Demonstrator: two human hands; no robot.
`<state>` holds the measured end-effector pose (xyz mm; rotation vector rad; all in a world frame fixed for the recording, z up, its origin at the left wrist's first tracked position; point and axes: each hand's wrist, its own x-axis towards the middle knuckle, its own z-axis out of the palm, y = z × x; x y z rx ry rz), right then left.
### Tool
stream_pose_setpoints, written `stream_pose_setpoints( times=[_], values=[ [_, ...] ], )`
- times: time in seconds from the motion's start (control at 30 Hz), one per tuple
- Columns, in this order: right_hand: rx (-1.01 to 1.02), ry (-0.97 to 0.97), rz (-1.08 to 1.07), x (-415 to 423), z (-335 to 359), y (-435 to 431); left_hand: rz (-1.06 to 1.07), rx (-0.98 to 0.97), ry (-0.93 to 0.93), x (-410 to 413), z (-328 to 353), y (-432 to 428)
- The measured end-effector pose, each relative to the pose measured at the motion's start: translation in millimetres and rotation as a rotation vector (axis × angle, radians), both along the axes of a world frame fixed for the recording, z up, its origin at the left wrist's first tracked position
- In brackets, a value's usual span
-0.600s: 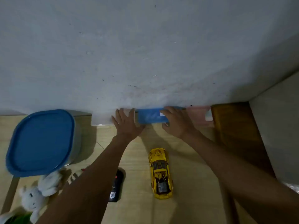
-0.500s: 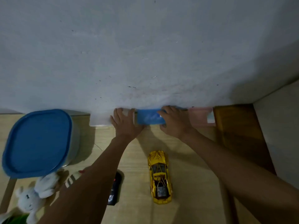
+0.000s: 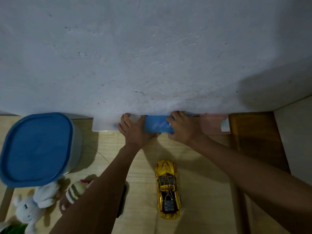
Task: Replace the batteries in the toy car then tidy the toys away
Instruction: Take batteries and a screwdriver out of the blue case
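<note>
At the tabletop's (image 3: 199,166) far edge the left hand (image 3: 133,130) still lies flat, fingers spread on the clear box (image 3: 104,123), the right hand (image 3: 184,129) still grips the blue box (image 3: 157,126), and the toy car (image 3: 168,188) sits unmoved mid-tabletop.

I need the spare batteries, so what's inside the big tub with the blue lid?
Only the blue lid and the grey side of the tub show. The lid sits over the whole opening, so whatever is inside is hidden.
</note>
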<state>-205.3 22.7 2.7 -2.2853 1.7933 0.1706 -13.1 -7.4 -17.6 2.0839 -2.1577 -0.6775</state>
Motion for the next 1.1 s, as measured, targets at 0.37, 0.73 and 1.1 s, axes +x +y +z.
stream_pose_setpoints(
  times=[0.37,0.73,1.1],
  values=[
    [0.062,0.054,0.107,5.9,17.0,-8.9,-0.018,-0.029,0.043,4.6,-10.8,-0.3],
    [0.046,0.196,0.137,17.5,24.9,-7.5,-0.017,-0.037,0.046,4.1,-10.4,1.1],
    [0.053,-0.038,-0.02,3.3,36.5,-17.0,0.0,-0.033,0.035,3.7,-10.2,-0.3]
  ],
)
